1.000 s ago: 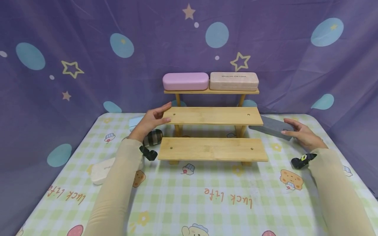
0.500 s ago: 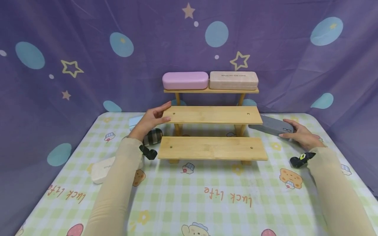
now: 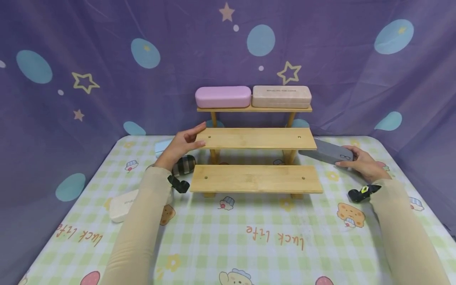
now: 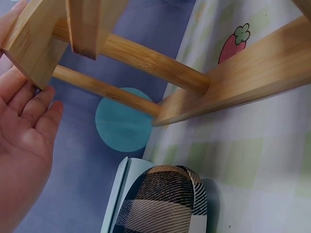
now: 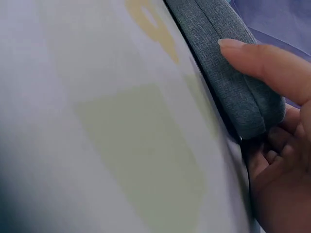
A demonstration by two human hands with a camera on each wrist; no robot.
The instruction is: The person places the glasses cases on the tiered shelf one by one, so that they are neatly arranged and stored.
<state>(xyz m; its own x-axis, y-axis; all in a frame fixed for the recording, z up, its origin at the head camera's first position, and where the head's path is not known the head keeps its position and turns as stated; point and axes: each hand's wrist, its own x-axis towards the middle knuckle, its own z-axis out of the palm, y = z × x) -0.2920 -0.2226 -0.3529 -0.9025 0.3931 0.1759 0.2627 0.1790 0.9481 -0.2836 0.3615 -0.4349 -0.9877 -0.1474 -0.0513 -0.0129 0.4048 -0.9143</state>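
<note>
A three-tier wooden display stand (image 3: pixel 254 138) stands mid-table in the head view. My left hand (image 3: pixel 178 147) grips the left end of its middle tier, thumb on the near side and fingers wrapping the far edge. At the right, a grey fabric glasses case (image 3: pixel 324 150) with a small glasses emblem lies on the tablecloth, its far end partly behind the stand. The near end of this case is pinched by my right hand (image 3: pixel 367 163). In the right wrist view, the thumb (image 5: pixel 262 60) presses the case's side. A pink case (image 3: pixel 223 97) and a beige case (image 3: pixel 281 97) sit side by side on the top tier.
Left of the stand lie a black plaid case (image 3: pixel 184 165) and a light blue case (image 3: pixel 162 146), partly behind my left hand. A cream case (image 3: pixel 122 206) is partly covered by my left sleeve. A purple curtain (image 3: pixel 199 47) hangs behind the checked tablecloth (image 3: pixel 270 257).
My right hand has shifted slightly left and turned the grey glasses case a little, so its emblem now shows. The left hand keeps its hold on the stand.
</note>
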